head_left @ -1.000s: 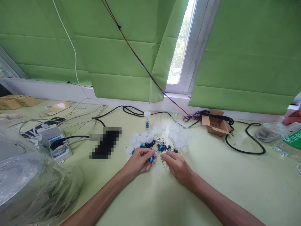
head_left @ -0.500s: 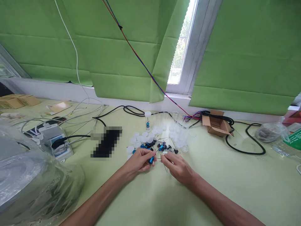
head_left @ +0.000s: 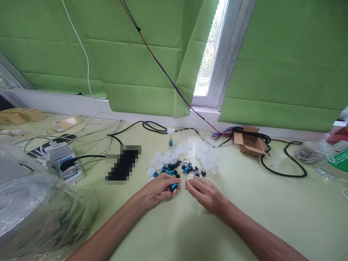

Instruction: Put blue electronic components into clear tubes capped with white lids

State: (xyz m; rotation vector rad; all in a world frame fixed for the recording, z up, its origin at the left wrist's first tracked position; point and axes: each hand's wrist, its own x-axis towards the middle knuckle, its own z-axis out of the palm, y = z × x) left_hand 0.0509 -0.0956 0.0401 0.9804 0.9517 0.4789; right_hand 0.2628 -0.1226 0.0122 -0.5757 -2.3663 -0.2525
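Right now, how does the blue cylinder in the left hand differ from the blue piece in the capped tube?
Place: the blue cylinder is gripped in the left hand; the blue piece sits inside the clear tube under a white cap.
Pose: the blue cylinder is tilted; the blue piece is upright.
Cover: the blue cylinder is bare, partly hidden by fingers; the blue piece is enclosed.
Shared: blue colour.

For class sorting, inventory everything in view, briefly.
blue part: one, blue, centre
thin rod: one, silvery, centre
mixed parts: many, blue and black, centre
caps: many, white, centre
tubes: several, clear, rear
open box: one, brown, right
bottle: one, clear, right edge
power strip: one, white, left
plastic wrap: one bundle, clear, left
cables: several, black and white, rear
blinds: several, green, rear
table: one, pale green, below
left hand: one, bare, centre
right hand: one, bare, centre
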